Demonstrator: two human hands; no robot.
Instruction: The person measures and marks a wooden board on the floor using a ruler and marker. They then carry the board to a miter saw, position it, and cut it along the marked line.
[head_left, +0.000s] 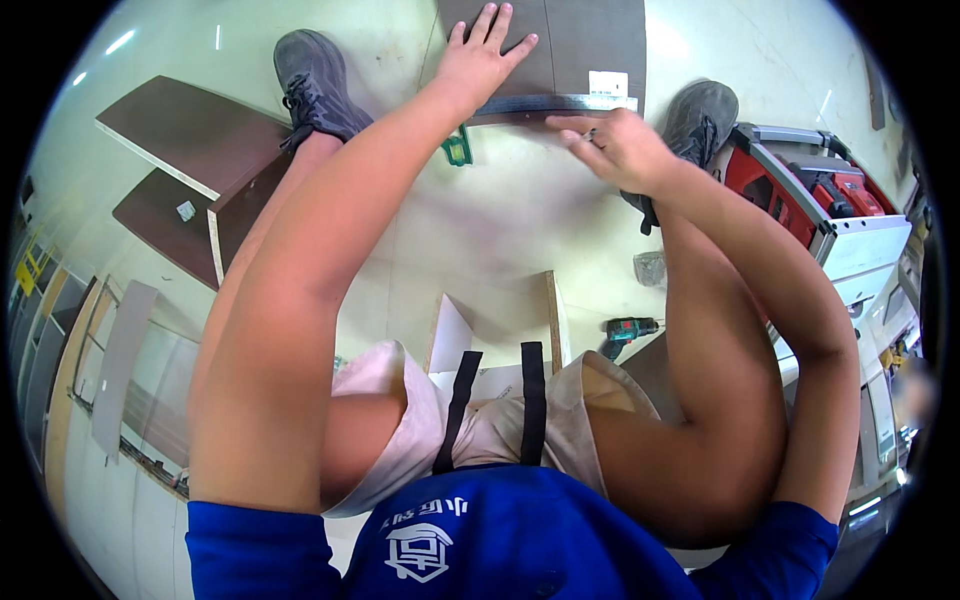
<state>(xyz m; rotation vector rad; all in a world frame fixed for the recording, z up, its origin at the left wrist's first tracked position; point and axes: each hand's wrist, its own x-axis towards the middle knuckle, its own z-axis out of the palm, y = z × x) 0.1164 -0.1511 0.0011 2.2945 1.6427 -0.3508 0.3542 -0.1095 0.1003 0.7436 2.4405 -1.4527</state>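
Note:
A dark brown board [545, 50] lies on the floor between my feet at the far side. My left hand [478, 65] rests on its left part, palm down with fingers spread. Along the board's near edge runs a steel ruler [545, 103]. A green block [458, 147] with a small pale window sits at the ruler's left end; whether the two are joined I cannot tell. My right hand [625, 150] is at the near edge, below the ruler's right end, its index finger and thumb stretched out to the left. I see nothing in its fingers.
On the left stands a joined brown panel piece [190, 130]. A green and black power drill [630, 330] lies beside my right leg. To the right is a red and silver machine [825, 200]. Below me are upright pale boards [557, 320]. More panels [125, 370] lean at the left.

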